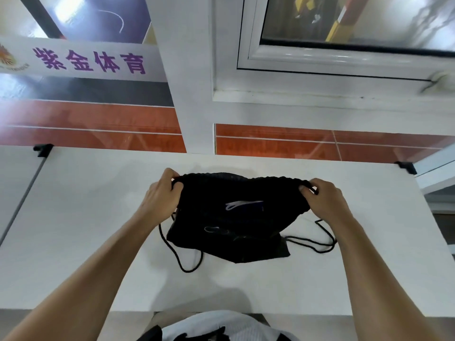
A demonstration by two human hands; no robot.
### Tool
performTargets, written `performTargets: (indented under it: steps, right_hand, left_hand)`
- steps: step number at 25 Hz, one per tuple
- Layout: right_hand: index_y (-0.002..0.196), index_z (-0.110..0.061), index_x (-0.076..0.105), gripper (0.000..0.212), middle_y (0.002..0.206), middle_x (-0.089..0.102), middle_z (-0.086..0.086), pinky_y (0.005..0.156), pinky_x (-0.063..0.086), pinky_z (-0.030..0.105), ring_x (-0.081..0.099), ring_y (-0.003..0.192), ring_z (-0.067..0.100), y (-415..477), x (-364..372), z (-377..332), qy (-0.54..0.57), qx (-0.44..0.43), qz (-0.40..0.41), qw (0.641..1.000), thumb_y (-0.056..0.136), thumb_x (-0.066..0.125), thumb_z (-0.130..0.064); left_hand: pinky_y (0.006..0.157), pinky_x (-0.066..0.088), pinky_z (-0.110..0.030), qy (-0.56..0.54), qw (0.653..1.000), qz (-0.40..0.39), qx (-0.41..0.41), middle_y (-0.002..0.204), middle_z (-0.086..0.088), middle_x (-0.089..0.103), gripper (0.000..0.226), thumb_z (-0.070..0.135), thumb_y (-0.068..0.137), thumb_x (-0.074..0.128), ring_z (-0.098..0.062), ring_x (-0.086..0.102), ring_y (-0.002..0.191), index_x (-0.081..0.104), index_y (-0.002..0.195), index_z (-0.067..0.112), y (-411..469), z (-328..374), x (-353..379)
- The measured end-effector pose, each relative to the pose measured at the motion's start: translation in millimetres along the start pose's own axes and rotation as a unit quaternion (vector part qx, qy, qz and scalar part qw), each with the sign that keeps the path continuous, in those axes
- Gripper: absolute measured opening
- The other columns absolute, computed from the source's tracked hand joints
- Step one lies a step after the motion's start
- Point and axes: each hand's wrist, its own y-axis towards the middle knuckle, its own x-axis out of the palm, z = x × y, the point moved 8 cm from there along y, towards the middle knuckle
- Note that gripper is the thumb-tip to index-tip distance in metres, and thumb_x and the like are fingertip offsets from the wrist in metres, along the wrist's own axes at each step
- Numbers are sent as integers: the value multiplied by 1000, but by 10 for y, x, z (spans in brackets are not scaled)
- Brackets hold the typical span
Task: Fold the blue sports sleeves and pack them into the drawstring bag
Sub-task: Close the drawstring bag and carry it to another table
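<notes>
Left hand (161,193) and right hand (322,198) each pinch a top corner of the black drawstring bag (234,217), stretched over the white tabletop (86,230).

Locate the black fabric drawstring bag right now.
Head view: the black fabric drawstring bag sits mid-frame on the white table, its gathered top edge gripped by the left hand and right hand.

A single head-worn wide-angle camera looks forward and steeply down from close above the white bench (246,286), facing the wall and window (344,33) behind it, with both forearms reaching into view.
</notes>
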Motion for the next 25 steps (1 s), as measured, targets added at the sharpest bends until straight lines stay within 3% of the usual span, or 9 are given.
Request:
performTargets:
  steps: [3, 6, 9, 12, 14, 17, 19, 21, 25]
  right_hand:
    - [91, -29, 64, 34, 72, 62, -3, 65, 43, 33, 59, 71, 20, -34, -189, 49, 31, -2, 27, 999, 90, 54, -63]
    - [92, -19, 66, 32, 69, 65, 2, 68, 44, 36, 59, 76, 32, -8, -532, 428, -29, 30, 136, 990, 96, 53, -48]
    - [98, -14, 66, 34, 83, 68, 12, 73, 46, 39, 55, 81, 34, 27, -541, 838, -63, 104, 143, 982, 98, 49, -44]
    - [101, -15, 65, 31, 98, 68, 13, 78, 43, 40, 60, 90, 36, 67, -242, 782, -123, 102, 104, 982, 100, 44, -38]
    - [99, -19, 67, 25, 103, 65, 9, 82, 41, 41, 62, 95, 35, 60, 22, 448, -177, 22, 99, 979, 99, 45, -32]
    - [84, -21, 61, 23, 77, 63, 1, 71, 45, 42, 60, 69, 30, -123, 481, -170, -126, -130, 107, 978, 100, 46, -29]
    - [79, -23, 48, 30, 63, 51, -8, 67, 39, 37, 50, 59, 22, -263, 672, -415, -103, -140, 99, 980, 102, 36, -36]
    - [81, -23, 44, 28, 61, 47, -9, 65, 36, 36, 48, 57, 20, -341, 746, -448, -93, -128, 121, 980, 103, 33, -36]
    - [87, -19, 46, 28, 53, 49, -3, 60, 34, 33, 48, 50, 21, -345, 810, -387, 18, -85, 101, 991, 105, 33, -36]
  left_hand:
    - [66, 46, -39, 164, 985, 40, 39, 54, -2, 57, 48, 49, 98, 41, -28, 57, 64, 54, 63, 20, 56, -22, -268]
    - [61, 42, -38, 219, 966, 136, -8, 46, -7, 50, 64, 48, 98, 48, -31, 48, 55, 46, 45, 12, 134, -389, -782]
    - [62, 41, -39, 169, 963, 186, -101, 52, -15, 55, 63, 43, 98, 50, -36, 51, 63, 50, 46, 7, 202, -779, -1134]
    - [72, 47, -41, 212, 960, 122, -134, 75, -19, 67, 54, 46, 99, 41, -38, 60, 78, 61, 65, 9, 271, -836, -848]
    - [81, 45, -43, 238, 968, 84, -17, 91, -14, 72, 48, 49, 98, 30, -37, 64, 91, 65, 90, 17, 256, -529, -467]
    - [90, 44, -44, 177, 971, 29, 156, 90, 5, 71, 45, 50, 97, 20, -25, 66, 86, 59, 102, 28, 56, 9, 203]
    - [84, 42, -41, 226, 958, 56, 166, 78, 7, 63, 44, 47, 100, 16, -22, 62, 74, 52, 94, 24, -32, 156, 418]
    - [66, 38, -38, 242, 959, 73, 129, 73, 6, 56, 46, 48, 101, 12, -23, 57, 65, 46, 87, 20, -54, 118, 463]
    - [47, 29, -32, 195, 967, 112, 120, 64, 4, 49, 36, 41, 103, 31, -18, 45, 51, 41, 77, 18, -53, 128, 325]
